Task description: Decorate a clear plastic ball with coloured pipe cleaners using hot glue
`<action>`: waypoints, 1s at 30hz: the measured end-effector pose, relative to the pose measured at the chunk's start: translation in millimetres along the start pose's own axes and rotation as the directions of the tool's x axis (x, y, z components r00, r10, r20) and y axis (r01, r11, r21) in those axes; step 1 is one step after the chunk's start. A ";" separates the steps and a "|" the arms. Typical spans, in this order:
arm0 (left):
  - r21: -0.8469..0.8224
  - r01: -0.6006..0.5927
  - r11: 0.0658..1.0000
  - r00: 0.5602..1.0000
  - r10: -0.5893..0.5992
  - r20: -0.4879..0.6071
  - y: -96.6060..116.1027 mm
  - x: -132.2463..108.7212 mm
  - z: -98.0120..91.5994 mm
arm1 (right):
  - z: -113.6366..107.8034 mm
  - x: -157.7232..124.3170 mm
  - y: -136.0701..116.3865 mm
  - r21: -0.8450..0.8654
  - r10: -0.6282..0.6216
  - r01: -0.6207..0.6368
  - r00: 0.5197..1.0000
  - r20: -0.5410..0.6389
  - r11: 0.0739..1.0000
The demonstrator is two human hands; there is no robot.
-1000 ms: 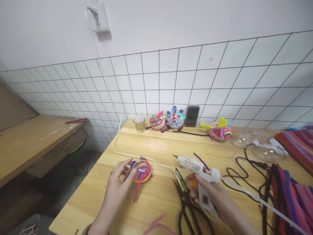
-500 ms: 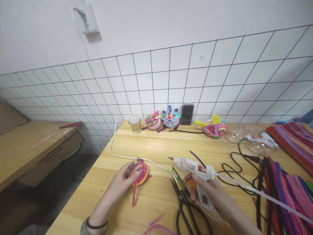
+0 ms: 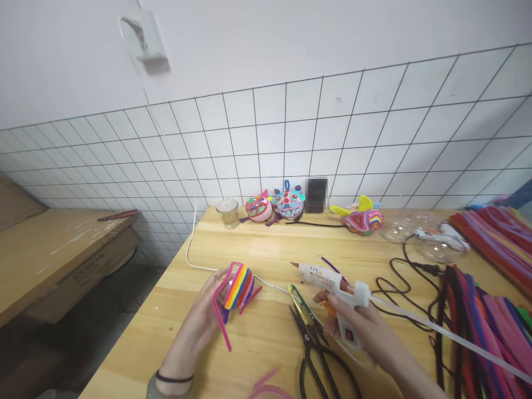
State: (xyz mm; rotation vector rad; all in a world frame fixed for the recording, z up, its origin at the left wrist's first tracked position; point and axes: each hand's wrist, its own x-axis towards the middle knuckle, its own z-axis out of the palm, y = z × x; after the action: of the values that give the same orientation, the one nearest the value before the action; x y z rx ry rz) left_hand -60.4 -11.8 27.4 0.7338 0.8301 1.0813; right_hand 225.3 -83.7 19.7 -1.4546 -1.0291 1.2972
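My left hand (image 3: 208, 302) grips a small ball striped with rainbow pipe cleaners (image 3: 241, 287), with a clear plastic part showing on its left side. A pink pipe cleaner (image 3: 220, 318) hangs down from the ball, and another pink end sticks out at its lower right. In my right hand (image 3: 353, 318) is a white glue gun (image 3: 328, 277), its nozzle pointing left toward the ball but apart from it. A long translucent glue stick (image 3: 440, 330) trails out of its back. Black scissors (image 3: 316, 349) and green-and-yellow snips (image 3: 303, 305) lie between my hands.
Decorated pipe-cleaner fish (image 3: 288, 204) stand along the wall beside a glass jar (image 3: 228, 213). Clear plastic shells (image 3: 438, 249), a black cable (image 3: 399, 282) and bundled pipe cleaners (image 3: 482, 332) lie at right. A white cord (image 3: 266, 282) runs behind the ball; loose pink pipe cleaners (image 3: 270, 388) lie in front.
My left hand has turned the ball, so its rainbow stripes now face right and the pink pipe cleaner hangs on its left. The glue gun has shifted slightly to the right.
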 end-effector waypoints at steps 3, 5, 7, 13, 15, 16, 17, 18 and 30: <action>-0.116 0.047 0.992 0.995 -0.037 0.089 3.9 0.4 13.0 | -9.3 9.7 2.7 -0.273 -0.127 0.073 0.974 -0.186 0.959; -0.174 0.035 0.984 0.995 -0.018 0.099 5.7 4.6 18.4 | -15.8 18.4 5.5 -0.472 -0.229 0.090 0.942 -0.247 0.877; -0.192 0.022 0.981 0.996 -0.006 0.083 6.5 11.6 21.4 | -21.2 27.9 8.9 -0.603 -0.306 0.109 0.923 -0.234 0.791; -0.095 -0.038 0.995 0.998 0.042 0.040 1.0 34.1 23.8 | -32.0 55.6 16.4 -0.731 -0.399 0.182 0.907 -0.133 0.657; -0.110 -0.044 0.993 0.998 0.049 0.041 -2.6 37.8 22.6 | -35.9 66.5 17.0 -0.778 -0.406 0.187 0.909 -0.094 0.599; -0.118 -0.049 0.992 0.998 0.054 0.040 -4.2 39.0 21.6 | -38.0 72.8 17.1 -0.802 -0.409 0.184 0.909 -0.082 0.569; -0.125 -0.054 0.991 0.997 0.060 0.040 -5.8 39.8 20.5 | -39.9 79.5 17.1 -0.823 -0.414 0.180 0.907 -0.072 0.539; -0.131 -0.055 0.990 0.997 0.060 0.038 -7.2 40.3 19.3 | -41.6 86.6 16.9 -0.841 -0.418 0.181 0.907 -0.058 0.510; -0.175 -0.048 0.983 0.998 0.054 0.028 -6.9 28.1 22.3 | -32.5 106.6 -8.7 -0.873 -0.491 0.359 0.855 0.165 0.332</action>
State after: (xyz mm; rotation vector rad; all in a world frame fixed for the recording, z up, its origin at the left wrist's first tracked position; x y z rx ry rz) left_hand -31.4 10.3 26.8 0.6259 0.6824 1.1694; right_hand 268.3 18.2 3.7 -1.7542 -2.0230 0.1558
